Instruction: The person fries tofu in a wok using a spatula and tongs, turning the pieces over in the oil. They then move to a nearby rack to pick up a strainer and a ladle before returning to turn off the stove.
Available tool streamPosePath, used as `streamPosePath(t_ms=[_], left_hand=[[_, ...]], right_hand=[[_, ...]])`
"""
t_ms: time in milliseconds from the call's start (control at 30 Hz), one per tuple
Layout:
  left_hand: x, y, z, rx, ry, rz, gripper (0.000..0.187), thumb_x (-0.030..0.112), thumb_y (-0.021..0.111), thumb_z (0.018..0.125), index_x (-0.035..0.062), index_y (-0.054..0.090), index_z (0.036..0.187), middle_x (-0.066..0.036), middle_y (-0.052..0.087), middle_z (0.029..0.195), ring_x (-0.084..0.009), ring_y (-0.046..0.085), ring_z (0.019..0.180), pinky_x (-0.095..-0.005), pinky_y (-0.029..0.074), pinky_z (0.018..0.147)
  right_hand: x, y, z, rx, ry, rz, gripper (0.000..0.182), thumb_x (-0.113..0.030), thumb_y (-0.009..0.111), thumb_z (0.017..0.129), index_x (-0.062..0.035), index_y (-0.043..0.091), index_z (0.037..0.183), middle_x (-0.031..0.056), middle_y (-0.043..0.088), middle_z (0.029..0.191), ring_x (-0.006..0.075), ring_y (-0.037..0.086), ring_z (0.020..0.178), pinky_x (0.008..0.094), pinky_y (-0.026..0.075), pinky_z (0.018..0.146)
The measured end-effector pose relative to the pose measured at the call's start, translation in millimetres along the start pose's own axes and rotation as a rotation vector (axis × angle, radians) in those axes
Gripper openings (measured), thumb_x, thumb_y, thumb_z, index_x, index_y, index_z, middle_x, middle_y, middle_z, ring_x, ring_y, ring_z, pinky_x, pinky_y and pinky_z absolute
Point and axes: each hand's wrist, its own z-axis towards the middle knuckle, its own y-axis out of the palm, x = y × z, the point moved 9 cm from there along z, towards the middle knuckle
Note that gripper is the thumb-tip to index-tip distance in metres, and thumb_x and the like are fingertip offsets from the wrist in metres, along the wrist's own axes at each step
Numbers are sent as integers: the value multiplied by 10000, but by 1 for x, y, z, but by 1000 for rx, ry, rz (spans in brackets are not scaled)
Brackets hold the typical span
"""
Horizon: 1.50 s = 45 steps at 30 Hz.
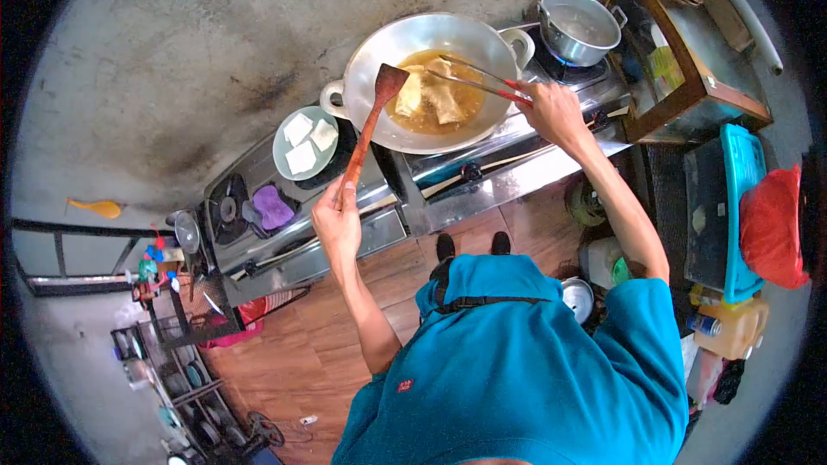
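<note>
My left hand (338, 222) is closed round the handle of a wooden spatula (365, 136), whose flat blade is over the left side of a large metal wok (379, 52). In the wok, pale golden pieces of food (442, 102) lie in bubbling oil (469, 103). My right hand (553, 112) grips metal tongs (482, 79) with red handles; their tips are at the upper part of the food, and contact is unclear. Left of the wok, a light plate (326, 162) holds white blocks (300, 158).
A metal pot (580, 30) sits over a blue flame at the right. Beside it stands a wood-framed glass cabinet (702, 90). On the stove's left lie a purple cloth (272, 207) and a burner (227, 208). A teal-lidded box (743, 207) is at the far right.
</note>
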Motion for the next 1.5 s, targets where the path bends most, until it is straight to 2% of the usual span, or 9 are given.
streamPosePath(t_ms=[67,100,400,633,733,867,1133,1200,1500], left_hand=[[10,5,-12,50,32,70,277,160,581,897,-10,634,1110,-22,610,730,-73,490,634,-245,423,571],[11,9,-17,78,51,40,299,198,596,898,1,637,1119,70,427,576,-31,355,494,-218,252,434],[17,46,-46,193,3,-62,299,180,590,895,-41,632,1092,34,498,604,-46,389,520,-230,300,452],[11,128,-48,112,-129,-695,268,168,550,935,-21,541,1125,31,430,578,-38,374,471,-194,284,405],[30,168,-56,-24,-97,-955,187,197,535,949,12,510,956,26,412,611,-64,387,543,-213,315,483],[71,186,-69,-120,-20,-1068,141,168,492,964,46,447,909,-8,436,698,-114,448,665,-284,411,619],[45,220,-69,-219,-264,-1147,68,153,464,961,114,411,977,33,423,689,-83,449,623,-241,396,528],[46,223,-73,-139,-313,-1050,255,293,431,981,67,534,1039,68,398,675,-63,428,616,-218,392,586],[47,221,-71,-246,-225,-829,512,441,434,957,44,424,1281,-97,527,1135,-206,536,1037,-370,468,859]], right_hand=[[7,3,2,-4,-59,-21,294,-261,647,808,-135,667,1073,185,632,672,354,630,619,443,497,566],[10,-1,3,-8,-56,10,286,-255,645,803,-131,669,1060,170,644,691,341,642,654,441,507,593],[51,-20,-19,-46,126,275,307,-289,618,834,-155,653,1108,205,645,733,360,649,727,456,517,639],[33,4,-46,37,219,627,349,-265,595,851,-21,626,1098,253,629,782,385,642,789,437,487,683],[13,5,-57,33,280,809,345,-250,564,864,6,601,1093,272,611,799,406,625,834,437,468,707],[-13,5,-73,58,269,988,373,-209,512,895,15,519,1194,284,604,913,404,618,900,428,461,733],[-46,16,-87,-137,317,1115,501,-100,459,875,10,340,1350,310,578,1056,454,583,943,460,466,790],[-51,17,-88,83,171,1045,506,-99,466,867,24,343,1343,321,572,1051,459,583,931,458,473,789],[-52,12,-99,-13,165,880,507,-133,496,857,1,325,1315,304,579,958,455,588,813,504,476,709]])
